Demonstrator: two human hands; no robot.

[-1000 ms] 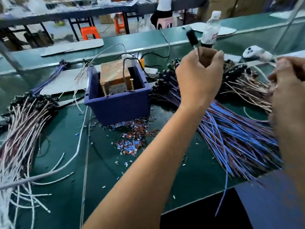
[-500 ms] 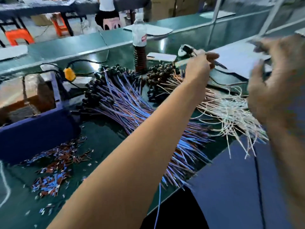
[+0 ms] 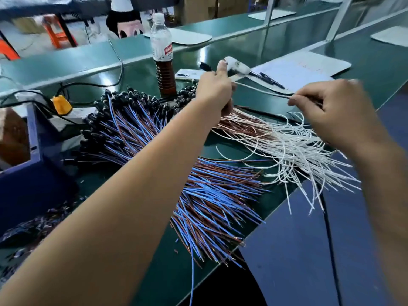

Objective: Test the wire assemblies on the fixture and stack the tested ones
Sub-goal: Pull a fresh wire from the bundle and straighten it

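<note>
Both hands hold one wire assembly stretched in the air above the heaps on the green bench.

The wire assembly (image 3: 260,90) is a thin pale lead with a black plug at its far end; the left hand (image 3: 215,89) grips it near the plug, the right hand (image 3: 331,107) pinches its other end between curled fingers. Below lie a pile of white and copper wires (image 3: 287,146) and, to its left, a larger pile of blue and brown wires (image 3: 205,195) with black plugs. Behind the left hand stand a bottle (image 3: 163,60) of dark liquid, a phone (image 3: 187,74) and a white device (image 3: 236,66). The blue bin (image 3: 33,168) sits at far left, and the left forearm crosses over the blue pile.
</note>
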